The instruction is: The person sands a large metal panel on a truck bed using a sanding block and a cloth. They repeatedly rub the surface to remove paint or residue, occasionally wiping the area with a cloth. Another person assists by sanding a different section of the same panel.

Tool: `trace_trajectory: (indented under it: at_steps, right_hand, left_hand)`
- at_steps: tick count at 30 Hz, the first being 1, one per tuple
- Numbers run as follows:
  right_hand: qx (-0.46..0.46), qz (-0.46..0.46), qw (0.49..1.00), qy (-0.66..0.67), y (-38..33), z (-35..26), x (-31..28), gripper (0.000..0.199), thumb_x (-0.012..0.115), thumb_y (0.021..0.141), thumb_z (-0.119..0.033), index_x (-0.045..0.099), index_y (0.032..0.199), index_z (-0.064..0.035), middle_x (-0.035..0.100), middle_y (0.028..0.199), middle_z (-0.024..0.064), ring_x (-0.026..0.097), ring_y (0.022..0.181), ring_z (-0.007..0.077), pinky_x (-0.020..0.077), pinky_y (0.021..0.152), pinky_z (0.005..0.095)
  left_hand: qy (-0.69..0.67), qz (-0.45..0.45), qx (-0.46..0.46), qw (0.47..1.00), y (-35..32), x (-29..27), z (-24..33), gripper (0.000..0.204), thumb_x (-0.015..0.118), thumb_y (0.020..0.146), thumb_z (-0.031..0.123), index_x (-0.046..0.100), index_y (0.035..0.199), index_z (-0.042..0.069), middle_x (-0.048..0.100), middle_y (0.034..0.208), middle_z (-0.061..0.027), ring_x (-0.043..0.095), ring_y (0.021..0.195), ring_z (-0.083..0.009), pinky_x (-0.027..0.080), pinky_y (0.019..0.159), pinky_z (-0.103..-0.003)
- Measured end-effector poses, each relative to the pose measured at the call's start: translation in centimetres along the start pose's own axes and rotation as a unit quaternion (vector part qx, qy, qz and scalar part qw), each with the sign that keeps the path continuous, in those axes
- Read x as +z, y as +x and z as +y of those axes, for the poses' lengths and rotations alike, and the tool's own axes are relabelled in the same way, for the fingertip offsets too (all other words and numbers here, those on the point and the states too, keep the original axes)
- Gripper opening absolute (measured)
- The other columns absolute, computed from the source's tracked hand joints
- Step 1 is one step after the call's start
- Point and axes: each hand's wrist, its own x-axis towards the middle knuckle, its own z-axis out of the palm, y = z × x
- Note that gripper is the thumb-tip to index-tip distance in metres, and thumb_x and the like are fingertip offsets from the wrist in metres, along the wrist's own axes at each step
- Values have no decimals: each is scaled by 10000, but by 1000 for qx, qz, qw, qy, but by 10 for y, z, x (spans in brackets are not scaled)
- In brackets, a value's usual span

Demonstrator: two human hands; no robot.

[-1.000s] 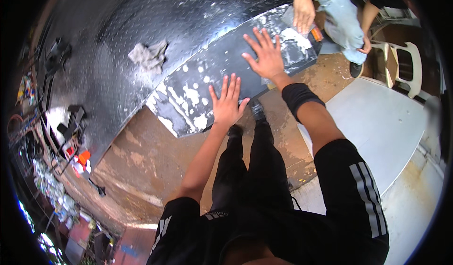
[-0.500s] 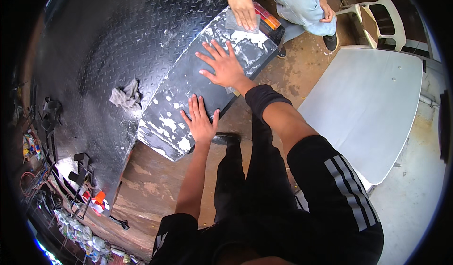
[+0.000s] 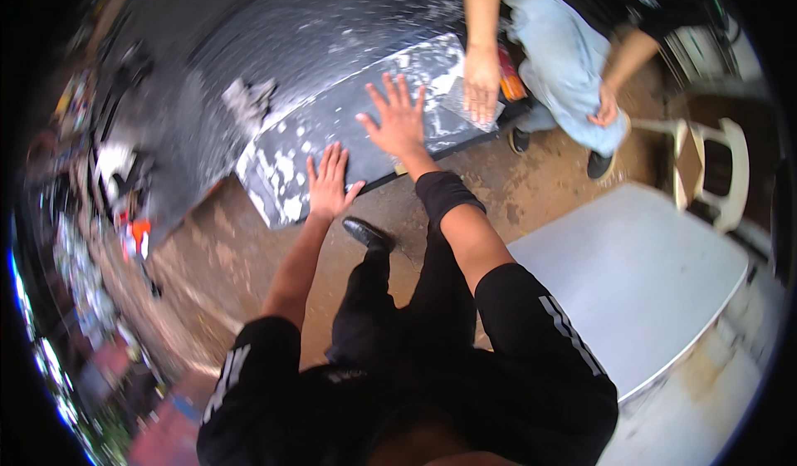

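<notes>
A dark vehicle panel (image 3: 328, 121) with white filler patches lies before me, a red and orange tail light (image 3: 510, 76) at its right end. My left hand (image 3: 330, 190) rests flat on its near left part, fingers apart. Farther right, my right hand (image 3: 398, 125) is spread on the same panel, holding nothing. A small yellowish piece (image 3: 400, 169) shows by my right wrist at the panel's near edge. Beside my right hand, a co-worker's hand (image 3: 481, 84) presses a grey sheet (image 3: 461, 103), perhaps sandpaper, on the panel.
A crumpled grey rag (image 3: 247, 103) lies on the black textured surface (image 3: 199, 67) beyond the panel. To the right stand a pale grey tabletop (image 3: 627, 275) and a cream chair (image 3: 730, 175). The seated co-worker's jeans (image 3: 556, 59) are at the far right. Blurred clutter (image 3: 79, 275) lines the left.
The whole view has swung, so the panel lies more level and more of the co-worker shows. Both my hands stay spread on the panel. The co-worker's hand remains on the grey sheet.
</notes>
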Motion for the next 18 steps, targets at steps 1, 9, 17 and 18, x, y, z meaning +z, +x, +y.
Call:
trace_trajectory:
  at_steps: [1, 9, 17, 18]
  right_hand:
    - [0, -3, 1000, 15, 0, -4, 0, 653, 430, 957, -618, 421, 1503, -260, 240, 1629, 94, 131, 1524, 300, -11, 1186, 622]
    - [-42, 9, 959, 280, 8, 66, -6, 601, 510, 985, -418, 448, 1465, -62, 367, 1568, 135, 238, 1492, 323, 149, 1217, 486]
    - [-196, -191, 962, 10, -69, 139, -86, 607, 493, 984, -387, 408, 1490, -63, 292, 1592, 184, 267, 1473, 336, 244, 1194, 437]
    - [-191, -192, 963, 3, -76, 145, -91, 623, 499, 976, -408, 390, 1508, -103, 274, 1605, 160, 243, 1485, 322, 235, 1197, 458]
  left_hand:
    - [16, -23, -20, 999, -3, -8, 1, 768, 515, 930, 561, 348, 1509, 85, 243, 1623, -99, 184, 1510, -275, 52, 1200, -576]
    - [-68, 49, -333, 939, -136, -80, 52, 576, 617, 932, 418, 446, 1422, 167, 326, 1544, -153, 312, 1429, -349, 253, 1167, -528]
    - [-179, 65, -683, 705, -428, -49, 123, 455, 656, 908, 312, 553, 1270, 55, 467, 1367, -209, 515, 1239, -406, 441, 1044, -450]
    - [-190, 54, -709, 677, -450, -33, 133, 452, 664, 898, 324, 565, 1244, 50, 480, 1344, -216, 529, 1216, -407, 454, 1024, -457]
